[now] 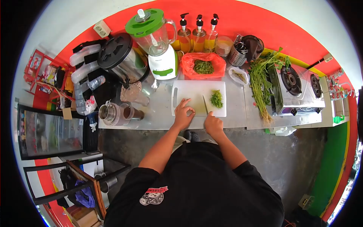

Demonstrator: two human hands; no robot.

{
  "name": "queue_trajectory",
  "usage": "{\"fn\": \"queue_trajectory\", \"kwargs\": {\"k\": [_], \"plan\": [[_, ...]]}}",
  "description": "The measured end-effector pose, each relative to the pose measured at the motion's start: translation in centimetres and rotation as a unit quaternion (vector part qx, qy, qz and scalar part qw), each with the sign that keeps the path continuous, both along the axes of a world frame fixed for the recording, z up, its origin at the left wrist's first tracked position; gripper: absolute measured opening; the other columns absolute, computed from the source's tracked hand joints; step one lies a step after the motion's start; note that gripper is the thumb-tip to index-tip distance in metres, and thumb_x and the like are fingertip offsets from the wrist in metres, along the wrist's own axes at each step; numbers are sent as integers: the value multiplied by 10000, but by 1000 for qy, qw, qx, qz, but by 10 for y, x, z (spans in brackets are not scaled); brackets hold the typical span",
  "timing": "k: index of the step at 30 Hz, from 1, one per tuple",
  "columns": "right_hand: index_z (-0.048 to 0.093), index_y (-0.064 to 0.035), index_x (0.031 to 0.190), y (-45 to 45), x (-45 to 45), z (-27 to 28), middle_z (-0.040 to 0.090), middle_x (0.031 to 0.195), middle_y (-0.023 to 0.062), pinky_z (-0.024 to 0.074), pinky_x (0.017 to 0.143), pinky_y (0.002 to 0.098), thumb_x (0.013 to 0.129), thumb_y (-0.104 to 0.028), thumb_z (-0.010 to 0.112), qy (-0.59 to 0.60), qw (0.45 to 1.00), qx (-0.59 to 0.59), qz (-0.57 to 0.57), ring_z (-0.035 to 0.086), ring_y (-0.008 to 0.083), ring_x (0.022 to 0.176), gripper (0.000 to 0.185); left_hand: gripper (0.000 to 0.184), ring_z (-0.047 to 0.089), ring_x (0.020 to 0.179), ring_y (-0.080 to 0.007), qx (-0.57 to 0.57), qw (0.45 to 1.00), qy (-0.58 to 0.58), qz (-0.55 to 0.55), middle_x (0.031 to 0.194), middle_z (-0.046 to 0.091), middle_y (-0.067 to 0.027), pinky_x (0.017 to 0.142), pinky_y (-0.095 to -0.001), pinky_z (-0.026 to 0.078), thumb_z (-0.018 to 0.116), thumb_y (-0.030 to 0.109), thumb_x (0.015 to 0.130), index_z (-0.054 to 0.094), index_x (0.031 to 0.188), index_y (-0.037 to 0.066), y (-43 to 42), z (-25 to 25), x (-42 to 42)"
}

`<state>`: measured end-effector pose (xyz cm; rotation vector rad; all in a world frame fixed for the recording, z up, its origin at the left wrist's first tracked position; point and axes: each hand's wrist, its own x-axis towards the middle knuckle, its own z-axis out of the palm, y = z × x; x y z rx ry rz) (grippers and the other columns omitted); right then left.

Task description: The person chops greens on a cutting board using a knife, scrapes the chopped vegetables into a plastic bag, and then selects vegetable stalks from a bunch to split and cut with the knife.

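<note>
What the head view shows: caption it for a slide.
Knife in the right hand, chopped greens beside it, left hand over the board.

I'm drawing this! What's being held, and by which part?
A kitchen knife, by its handle, in the right hand. I can't tell for the left hand.

blender lid [145, 22]: green | plastic bag [186, 67]: orange-red | cutting board [188, 89]: white

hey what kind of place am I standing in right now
Most likely a kitchen, perhaps a small commercial one: there's a two-burner stove on the right, a blender at the back, and a white cutting board holding chopped greens.
</note>
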<state>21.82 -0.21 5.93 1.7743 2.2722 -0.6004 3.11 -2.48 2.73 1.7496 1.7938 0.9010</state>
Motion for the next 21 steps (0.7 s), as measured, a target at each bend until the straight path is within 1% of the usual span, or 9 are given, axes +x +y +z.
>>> {"fn": "queue_trajectory", "kwargs": {"k": [2, 7, 9, 12, 16, 17, 18, 20, 21], "plan": [[497, -7, 1103, 7, 6, 2, 736, 924, 208, 603, 734, 449, 919, -140, 580, -17, 999, 7, -31, 745, 369, 867, 242, 103, 323, 1487, -324, -1, 1000, 1, 6, 1526, 475, -40, 1153, -488, 243, 790, 145, 785, 717, 851, 176, 0, 1, 0], [521, 1, 1106, 19, 22, 4, 730, 980, 220, 591, 780, 462, 949, -182, 530, -19, 997, 30, -61, 734, 375, 921, 242, 94, 296, 1499, -306, 9, 1000, 4, -1, 1534, 451, -36, 1174, -483, 208, 759, 139, 806, 692, 857, 180, -2, 1, 0], [531, 6, 1121, 24, 23, 8, 718, 1010, 245, 569, 825, 499, 938, -186, 516, 24, 996, -2, -88, 715, 410, 954, 266, 100, 296, 1499, -308, 11, 1000, 1, -1, 1537, 448, -37, 1172, -481, 211, 762, 139, 806, 690, 861, 180, -3, 0, 0], [535, 3, 1129, 26, 20, 17, 704, 1018, 274, 549, 846, 532, 916, -177, 507, 53, 996, -6, -69, 695, 447, 972, 280, 110, 295, 1500, -311, 9, 1000, 2, -6, 1543, 443, -40, 1169, -477, 216, 768, 138, 805, 686, 866, 178, -3, 0, -1], [546, -1, 1115, 28, 18, 19, 698, 1014, 288, 542, 850, 547, 900, -167, 500, 80, 995, -17, -65, 689, 459, 964, 275, 114, 304, 1500, -318, -8, 1000, -1, -22, 1548, 449, -50, 1163, -492, 224, 775, 133, 802, 696, 874, 171, -3, 9, -6], [551, 3, 1111, 30, 19, 18, 696, 1015, 291, 542, 849, 548, 898, -171, 505, 73, 994, -9, -74, 690, 458, 959, 278, 109, 344, 1478, -335, -5, 1000, 15, -26, 1530, 472, -71, 1152, -478, 275, 768, 108, 807, 693, 877, 144, -4, 13, -7], [556, 7, 1107, 33, 20, 16, 695, 1016, 294, 543, 848, 548, 896, -174, 511, 67, 994, -2, -84, 690, 456, 954, 282, 109, 344, 1478, -335, -4, 999, 16, -31, 1530, 472, -71, 1152, -478, 275, 768, 108, 807, 693, 877, 144, -3, 12, -11], [563, 6, 1115, 38, 26, 12, 696, 998, 291, 541, 844, 552, 902, -211, 533, 78, 992, -4, -100, 690, 454, 942, 305, 101, 386, 1453, -357, -4, 998, -13, -53, 1494, 510, -110, 1122, -454, 348, 754, 74, 812, 688, 881, 108, -2, 10, -19], [569, 1, 1113, 38, 28, 12, 698, 988, 286, 541, 839, 555, 909, -231, 538, 90, 991, 7, -103, 690, 455, 937, 311, 137, 482, 1362, -373, 36, 998, -14, -55, 1395, 580, -136, 1081, -437, 405, 735, 22, 799, 679, 909, 82, -2, 7, -21]]}}
